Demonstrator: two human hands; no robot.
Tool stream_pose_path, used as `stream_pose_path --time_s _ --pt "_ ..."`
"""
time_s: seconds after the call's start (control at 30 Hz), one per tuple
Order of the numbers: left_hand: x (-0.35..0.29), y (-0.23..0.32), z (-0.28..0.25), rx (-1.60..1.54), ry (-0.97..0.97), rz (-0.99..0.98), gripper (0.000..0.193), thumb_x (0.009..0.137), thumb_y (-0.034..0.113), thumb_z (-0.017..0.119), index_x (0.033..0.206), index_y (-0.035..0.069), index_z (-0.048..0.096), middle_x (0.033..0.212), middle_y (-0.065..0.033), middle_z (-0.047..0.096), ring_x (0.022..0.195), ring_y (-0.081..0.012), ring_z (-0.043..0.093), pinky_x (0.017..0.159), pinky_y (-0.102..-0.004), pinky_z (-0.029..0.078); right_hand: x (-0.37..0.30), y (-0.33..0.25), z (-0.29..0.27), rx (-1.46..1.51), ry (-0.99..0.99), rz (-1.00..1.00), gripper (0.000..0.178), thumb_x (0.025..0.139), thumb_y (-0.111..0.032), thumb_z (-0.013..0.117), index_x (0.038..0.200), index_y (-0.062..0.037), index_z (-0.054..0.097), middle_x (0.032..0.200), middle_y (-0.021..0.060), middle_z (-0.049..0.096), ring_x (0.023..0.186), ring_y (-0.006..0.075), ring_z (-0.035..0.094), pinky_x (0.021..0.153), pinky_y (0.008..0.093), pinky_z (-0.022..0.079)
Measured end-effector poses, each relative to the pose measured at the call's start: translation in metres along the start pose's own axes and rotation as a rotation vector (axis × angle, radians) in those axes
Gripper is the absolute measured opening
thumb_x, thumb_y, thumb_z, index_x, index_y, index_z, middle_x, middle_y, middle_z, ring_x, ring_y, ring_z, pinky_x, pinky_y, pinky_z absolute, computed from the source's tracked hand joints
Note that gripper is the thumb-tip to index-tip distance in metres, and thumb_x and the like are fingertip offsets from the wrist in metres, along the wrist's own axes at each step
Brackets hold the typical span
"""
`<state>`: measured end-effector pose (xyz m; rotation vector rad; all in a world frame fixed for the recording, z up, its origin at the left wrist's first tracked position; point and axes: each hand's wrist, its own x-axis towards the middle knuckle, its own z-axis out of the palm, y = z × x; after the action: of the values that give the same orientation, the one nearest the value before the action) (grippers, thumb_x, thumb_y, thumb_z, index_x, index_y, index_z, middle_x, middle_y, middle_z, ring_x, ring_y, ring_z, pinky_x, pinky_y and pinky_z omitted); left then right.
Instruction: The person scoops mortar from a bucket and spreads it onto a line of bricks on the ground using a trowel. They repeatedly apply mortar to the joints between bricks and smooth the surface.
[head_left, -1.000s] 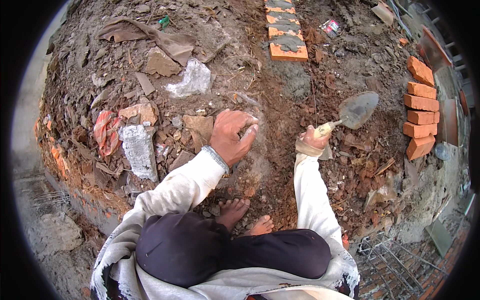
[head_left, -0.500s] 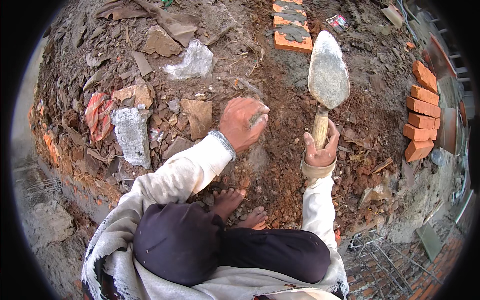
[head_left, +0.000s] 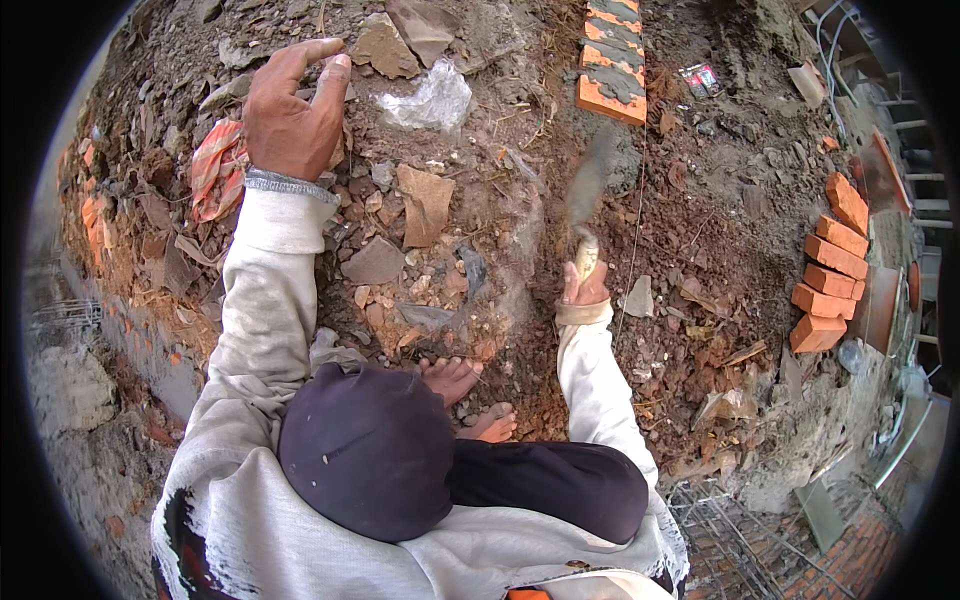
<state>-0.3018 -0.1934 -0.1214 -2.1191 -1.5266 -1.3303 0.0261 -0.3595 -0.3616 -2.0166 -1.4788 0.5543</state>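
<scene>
My right hand [head_left: 587, 287] is wrapped round the pale wooden handle of a trowel [head_left: 586, 252]. The trowel's blade is smeared by motion and looks narrow, over the soil just short of the near end of a row of orange bricks [head_left: 612, 98] with grey mortar on top. My left hand [head_left: 298, 115] is out at the far left over the rubble, thumb and forefinger apart, with nothing seen between them. Beside it lies a red-and-white crumpled plastic bag [head_left: 218, 170]. Clear plastic sheeting [head_left: 430, 100] lies to its right.
A stack of orange bricks [head_left: 832, 265] stands at the right. A thin string [head_left: 638, 215] runs along the right of the brick row. Broken tile [head_left: 425, 205] and stones cover the ground. My bare feet [head_left: 452, 380] are on the soil. Metal bars [head_left: 735, 530] lie at lower right.
My left hand has swung from the middle to the far left, going from closed to fingers apart. My right hand has moved left with the trowel, whose blade has turned from broad to narrow.
</scene>
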Motion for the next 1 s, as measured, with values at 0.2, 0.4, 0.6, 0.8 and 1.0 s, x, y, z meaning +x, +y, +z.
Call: stream_pose_path --time_s 0.2,0.4,0.6,0.8,1.0 --pt "-0.023 -0.044 -0.004 0.025 -0.078 -0.189 0.018 0.08 0.016 0.064 0.095 0.005 0.067 0.095 -0.0089 0.065 0.091 -0.0204 0.061 0.082 -0.0294 0.046 -0.023 -0.057 -0.069 0.064 0.077 0.188 0.036 0.084 -0.034 0.06 0.099 -0.0035 0.049 0.073 0.0123 0.058 0.061 0.0228 0.056 0.058 0.0348 0.046" --pt "-0.024 -0.057 -0.009 -0.086 -0.012 -0.298 0.017 0.08 0.018 0.064 0.091 0.005 0.068 0.091 -0.0093 0.066 0.086 -0.0201 0.063 0.079 -0.0288 0.047 0.006 -0.117 -0.09 0.989 0.447 -0.353 0.036 0.085 -0.023 0.061 0.103 -0.0002 0.039 0.076 0.0068 0.053 0.061 0.0129 0.053 0.056 0.0256 0.046" --pt "-0.027 -0.044 0.007 -0.128 0.043 -0.276 0.014 0.08 0.014 0.065 0.091 0.006 0.069 0.089 -0.0073 0.066 0.085 -0.0168 0.062 0.077 -0.0276 0.047 -0.017 0.037 0.023 -0.458 -0.084 0.148 0.031 0.087 -0.035 0.056 0.098 -0.0067 0.048 0.082 0.0156 0.061 0.069 0.0277 0.062 0.058 0.0366 0.047" --pt "-0.022 -0.053 -0.007 -0.211 0.021 -0.344 0.015 0.082 0.012 0.064 0.093 0.003 0.068 0.089 -0.0049 0.067 0.084 -0.0111 0.06 0.078 -0.0238 0.046 0.006 -0.124 -0.08 0.534 0.403 0.042 0.036 0.085 -0.029 0.062 0.1 -0.0002 0.046 0.073 0.0092 0.056 0.058 0.0143 0.054 0.054 0.0267 0.044" --pt "-0.016 -0.042 0.009 -0.243 0.013 -0.34 0.015 0.083 0.01 0.063 0.095 0.002 0.068 0.092 -0.0058 0.067 0.088 -0.0113 0.06 0.081 -0.0242 0.046 0.001 -0.013 -0.005 0.039 -0.076 0.113 0.033 0.089 -0.033 0.053 0.101 -0.0031 0.044 0.07 0.0101 0.056 0.062 0.0216 0.058 0.056 0.0329 0.046"
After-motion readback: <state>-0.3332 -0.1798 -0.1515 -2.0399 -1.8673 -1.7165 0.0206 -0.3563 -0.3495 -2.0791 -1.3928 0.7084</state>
